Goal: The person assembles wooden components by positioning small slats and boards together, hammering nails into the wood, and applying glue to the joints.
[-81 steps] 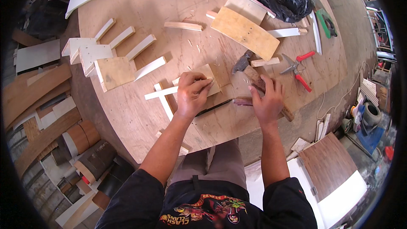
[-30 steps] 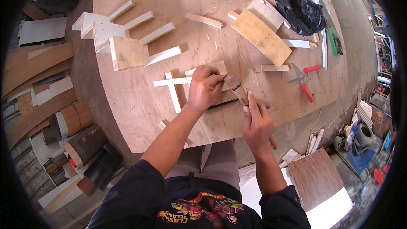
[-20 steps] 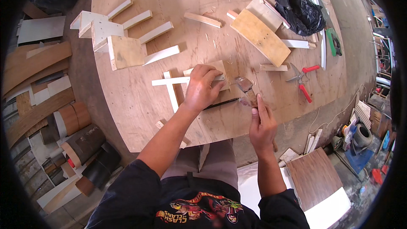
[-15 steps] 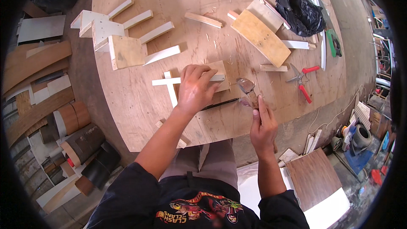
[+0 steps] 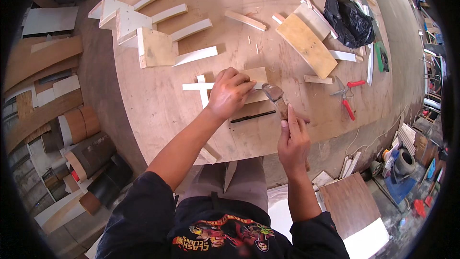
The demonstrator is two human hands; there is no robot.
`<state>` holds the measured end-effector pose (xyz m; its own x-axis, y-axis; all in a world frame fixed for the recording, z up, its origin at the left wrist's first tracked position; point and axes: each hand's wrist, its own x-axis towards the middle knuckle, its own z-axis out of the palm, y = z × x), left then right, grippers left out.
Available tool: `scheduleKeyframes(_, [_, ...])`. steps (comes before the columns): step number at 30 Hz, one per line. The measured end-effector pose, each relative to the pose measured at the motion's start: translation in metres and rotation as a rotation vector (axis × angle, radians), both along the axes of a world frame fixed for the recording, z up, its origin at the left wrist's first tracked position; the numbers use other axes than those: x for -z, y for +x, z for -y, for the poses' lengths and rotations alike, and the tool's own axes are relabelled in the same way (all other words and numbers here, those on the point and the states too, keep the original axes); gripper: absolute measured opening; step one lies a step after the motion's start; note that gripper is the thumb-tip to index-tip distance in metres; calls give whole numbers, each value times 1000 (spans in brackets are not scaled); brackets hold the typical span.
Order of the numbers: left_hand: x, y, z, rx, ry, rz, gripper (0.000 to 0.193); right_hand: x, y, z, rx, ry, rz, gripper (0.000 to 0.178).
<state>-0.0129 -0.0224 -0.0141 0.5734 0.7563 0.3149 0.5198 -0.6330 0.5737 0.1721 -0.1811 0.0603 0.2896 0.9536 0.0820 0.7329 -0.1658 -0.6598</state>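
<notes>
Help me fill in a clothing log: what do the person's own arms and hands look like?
The left hand and right hand are bare: no gloves, and no ring or watch shows. Both forearms are uncovered, without visible cables or markings. Loose, short black fabric sleeves cover the upper arms, part of a black shirt with a multicoloured front print.

The tabletop (image 5: 158, 115) is matt, grained wood. The hammer (image 5: 274, 93) has a worn metal head with a slight sheen. The white strip (image 5: 192, 87) looks smooth. Towards two o'clock, the black bag (image 5: 349, 21) is glossy, crinkled plastic; near three, the shears (image 5: 349, 109) have metal blades and smooth red grips. The shirt (image 5: 148, 211) is cloth.
</notes>
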Motion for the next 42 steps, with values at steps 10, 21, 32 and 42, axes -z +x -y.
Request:
scheduleKeyframes(10, [3,-2,-3,18,5,17,28,-3,-8,-3,7,-67,28,45])
scheduleKeyframes(21, [5,-1,-3,35,3,55,27,8,-13,0,59,74,68,47])
scheduleKeyframes(32, [10,-1,-4,38,20,76,25,8,-21,-1,49,-20,108,46])
scheduleKeyframes(42, [10,-2,-5,39,10,59,25,9,-20,-2,87,-45,70,44])
